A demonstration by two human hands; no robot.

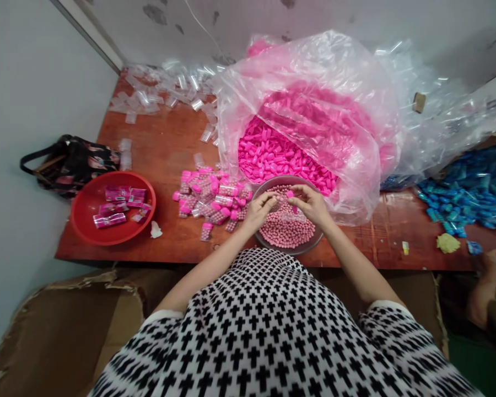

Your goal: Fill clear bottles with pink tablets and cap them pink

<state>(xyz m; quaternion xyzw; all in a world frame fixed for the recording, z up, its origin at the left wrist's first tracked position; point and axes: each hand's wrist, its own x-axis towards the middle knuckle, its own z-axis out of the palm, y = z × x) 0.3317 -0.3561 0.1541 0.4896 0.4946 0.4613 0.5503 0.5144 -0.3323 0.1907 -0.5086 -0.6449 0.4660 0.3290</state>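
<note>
Above a metal bowl (317, 238) of pink beads (287, 232), my two hands work close together. My left hand (259, 212) pinches a small transparent bottle (278, 203), partly hidden by the fingers. A bright pink cap (290, 194) sits between the thumb and fingers of my right hand (312, 204), a short way from the bottle. Just left of the bowl lies a heap of bead-filled bottles with pink caps (215, 198). Behind the bowl, a large plastic bag (355, 160) gapes over many loose pink caps (279, 157).
At the left stand a red basin (80, 220) with pink packets (109, 219) and a dark patterned handbag (78, 160). Transparent empty bottles (149, 94) are scattered at the back. Blue pieces (471, 190) are piled at the right, near another person's hand (494, 267).
</note>
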